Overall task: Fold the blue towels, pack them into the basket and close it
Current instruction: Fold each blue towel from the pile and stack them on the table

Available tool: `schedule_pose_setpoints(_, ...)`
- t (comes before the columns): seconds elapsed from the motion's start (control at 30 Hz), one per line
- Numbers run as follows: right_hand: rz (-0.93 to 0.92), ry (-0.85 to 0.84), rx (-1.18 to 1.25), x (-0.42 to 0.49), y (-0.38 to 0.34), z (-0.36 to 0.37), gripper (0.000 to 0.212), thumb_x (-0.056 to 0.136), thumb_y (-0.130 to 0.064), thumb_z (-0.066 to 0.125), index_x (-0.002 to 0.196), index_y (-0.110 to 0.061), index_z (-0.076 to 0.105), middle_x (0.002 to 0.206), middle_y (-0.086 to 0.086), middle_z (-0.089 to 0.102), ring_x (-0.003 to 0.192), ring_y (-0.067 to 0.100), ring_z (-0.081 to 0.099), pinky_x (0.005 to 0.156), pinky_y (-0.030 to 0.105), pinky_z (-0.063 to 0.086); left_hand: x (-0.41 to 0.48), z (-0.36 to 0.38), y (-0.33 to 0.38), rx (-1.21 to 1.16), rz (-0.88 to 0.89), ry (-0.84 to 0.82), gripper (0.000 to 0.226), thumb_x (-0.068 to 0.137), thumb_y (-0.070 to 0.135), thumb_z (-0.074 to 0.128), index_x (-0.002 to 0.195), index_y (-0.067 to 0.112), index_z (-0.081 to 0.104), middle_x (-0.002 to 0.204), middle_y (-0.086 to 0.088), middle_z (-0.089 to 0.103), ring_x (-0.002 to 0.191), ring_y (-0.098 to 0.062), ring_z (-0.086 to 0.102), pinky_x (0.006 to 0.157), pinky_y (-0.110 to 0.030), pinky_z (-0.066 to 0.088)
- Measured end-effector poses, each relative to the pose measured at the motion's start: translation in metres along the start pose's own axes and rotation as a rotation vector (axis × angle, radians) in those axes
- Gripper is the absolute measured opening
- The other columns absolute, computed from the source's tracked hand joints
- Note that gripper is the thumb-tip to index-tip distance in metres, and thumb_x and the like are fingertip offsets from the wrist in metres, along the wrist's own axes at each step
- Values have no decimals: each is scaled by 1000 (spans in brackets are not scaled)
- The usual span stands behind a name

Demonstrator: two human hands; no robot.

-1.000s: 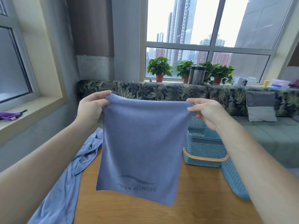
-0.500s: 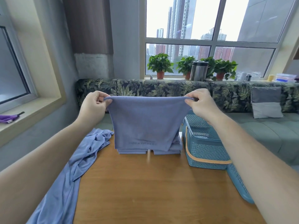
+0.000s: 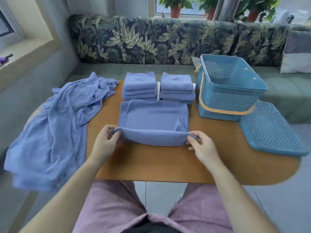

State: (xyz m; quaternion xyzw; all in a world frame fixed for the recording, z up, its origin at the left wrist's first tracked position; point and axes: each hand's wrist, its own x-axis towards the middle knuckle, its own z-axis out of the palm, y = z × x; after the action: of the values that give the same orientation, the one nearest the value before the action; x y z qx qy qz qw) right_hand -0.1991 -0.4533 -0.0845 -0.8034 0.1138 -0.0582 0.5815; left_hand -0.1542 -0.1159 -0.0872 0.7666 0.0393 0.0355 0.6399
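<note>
Wooden table [image 3: 168,165], plants [image 3: 175,2] cropped above, towel [image 3: 153,118] corners pinched

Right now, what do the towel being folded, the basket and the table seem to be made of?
The towel looks like soft matte microfibre or terry: fuzzy nap, limp sagging fold. The basket seems moulded plastic with a slight sheen: stiff walls of fine perforations. The table looks like smooth wood or wood-look laminate: brown grain.

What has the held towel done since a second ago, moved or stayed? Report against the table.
Yes. The towel came down from hanging above the table to lie on it.
</note>
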Motion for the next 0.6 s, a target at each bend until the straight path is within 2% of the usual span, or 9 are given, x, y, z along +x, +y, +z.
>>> schedule_pose_setpoints(0.07, -17, 31, -26, -10, 14, 5, 13, 99, -17, 62, 100, -26, 71, 87, -4, 74, 84, 13, 70, 71, 26, 55, -9, 4, -10, 103, 33, 30, 6, 100, 10, 58, 105, 9, 61, 93, -9, 72, 76, -13, 70, 67, -15, 54)
schedule_pose_setpoints(0.17, -73, 89, -59, -18, 22, 8, 9, 99, -26, 63, 100, -30, 72, 88, -14, 73, 86, 5, 67, 76, 19, 50, -18, 4, -15, 167, 75, 96, 7, 100, 21, 61, 104, 15, 62, 88, -1, 70, 73, -9, 68, 66, -14, 50)
schedule_pose_setpoints(0.3, -153, 133, -112, -18, 25, 11, 10, 101, -27, 61, 98, -27, 70, 83, -10, 70, 76, 5, 61, 70, 19, 47, -18, 3, -19, 241, 103, 127, 15, 100, 33, 60, 97, 19, 62, 80, 3, 64, 69, -9, 59, 62, -16, 44)
schedule_pose_setpoints(0.4, -163, 138, -125, -19, 27, 11, 14, 101, -30, 61, 96, -22, 71, 83, -6, 69, 78, 9, 62, 72, 23, 47, -17, 1, -21, 306, 111, 99, 34, 99, 40, 59, 79, 12, 60, 70, -6, 56, 66, -10, 48, 63, -23, 39)
schedule_pose_setpoints(0.47, -179, 154, -121, -19, 27, 10, 27, 99, -35, 63, 80, -19, 72, 78, -5, 69, 81, 13, 63, 75, 26, 48, -16, 2, -23, 270, 91, 124, 56, 101, 46, 54, 68, 1, 52, 62, -7, 49, 63, -13, 46, 64, -31, 38)
schedule_pose_setpoints(0.5, -189, 159, -119, -20, 28, 9, 36, 99, -38, 64, 69, -18, 71, 73, -5, 69, 83, 14, 63, 78, 27, 47, -16, 2, -23, 243, 68, 142, 64, 102, 49, 50, 63, -1, 52, 60, -4, 51, 63, -14, 50, 66, -31, 40)
schedule_pose_setpoints(0.6, -126, 149, -139, -20, 28, 6, 51, 98, -39, 64, 52, -18, 65, 62, -4, 68, 85, 12, 63, 83, 28, 47, -20, 1, -22, 283, 103, 106, 69, 104, 49, 44, 49, 11, 58, 57, 0, 63, 75, -16, 63, 78, -30, 45)
